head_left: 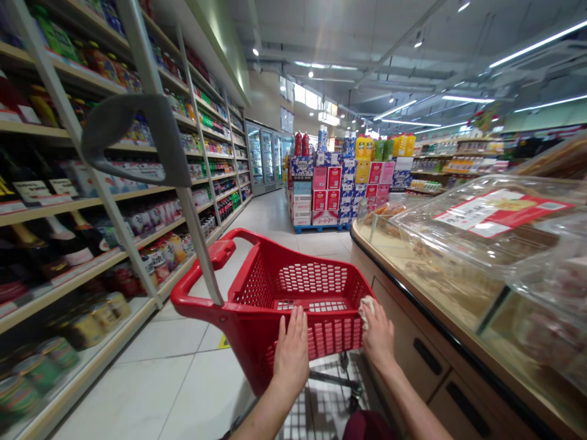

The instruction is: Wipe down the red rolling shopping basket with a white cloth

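Observation:
A red plastic shopping cart [293, 310] with slotted sides stands side-on before me, and no goods show in its basket. My left hand [292, 349] lies flat against the near side by the rim, fingers stretched out and holding nothing. At the basket's right corner, my right hand [376, 330] has its fingers curled over a crumpled whitish cloth [367, 310], which touches the red rim. From the cart's left end rises a metal pole with a grey loop handle [167, 143].
Drink shelves [123, 201] line the left side. A display counter [413, 299] with clear plastic food boxes [486, 214] stands close on the right. Stacked cartons [328, 189] with bottles on top sit on a blue pallet ahead. Glass-door fridges [263, 153] are farther back.

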Demonstrator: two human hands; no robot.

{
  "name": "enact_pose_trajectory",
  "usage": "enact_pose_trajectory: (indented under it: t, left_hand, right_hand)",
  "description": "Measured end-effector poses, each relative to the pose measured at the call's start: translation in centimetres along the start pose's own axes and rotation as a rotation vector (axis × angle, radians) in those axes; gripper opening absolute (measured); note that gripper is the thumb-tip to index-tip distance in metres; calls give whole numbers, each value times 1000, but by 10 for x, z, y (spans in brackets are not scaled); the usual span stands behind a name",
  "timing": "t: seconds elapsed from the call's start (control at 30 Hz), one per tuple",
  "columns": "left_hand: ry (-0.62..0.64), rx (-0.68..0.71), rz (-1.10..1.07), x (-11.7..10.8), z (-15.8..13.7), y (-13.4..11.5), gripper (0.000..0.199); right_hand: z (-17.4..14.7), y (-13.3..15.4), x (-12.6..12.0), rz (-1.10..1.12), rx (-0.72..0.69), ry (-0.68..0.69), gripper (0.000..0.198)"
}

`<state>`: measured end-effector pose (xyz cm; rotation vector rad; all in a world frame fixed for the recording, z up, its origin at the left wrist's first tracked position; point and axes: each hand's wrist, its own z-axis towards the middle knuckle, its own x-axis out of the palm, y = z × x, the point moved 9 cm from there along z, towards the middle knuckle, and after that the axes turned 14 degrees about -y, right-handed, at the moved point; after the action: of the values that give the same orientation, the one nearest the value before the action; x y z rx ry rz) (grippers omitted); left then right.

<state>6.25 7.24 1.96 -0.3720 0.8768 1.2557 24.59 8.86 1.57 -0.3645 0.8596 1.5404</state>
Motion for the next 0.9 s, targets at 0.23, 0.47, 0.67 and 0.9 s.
enact_pose_trajectory:
  t: [0.23,0.47,0.67,0.9]
  left_hand:
    - [-6,8,12,-1,-1,0,59]
    - [-27,-12,4,-2,-4,2,59]
    - [-29,-7,-29,-2,-5,2,57]
    - [-20,-36,-27,-2,-4,3,57]
  right_hand:
    - [-13,52,0,175,-290,58,56]
    - [-7,44,1,112,-234,68,61]
    - [-1,26,-1,27,-79,53,57]
    - [-14,56,-1,194,-318,103,57]
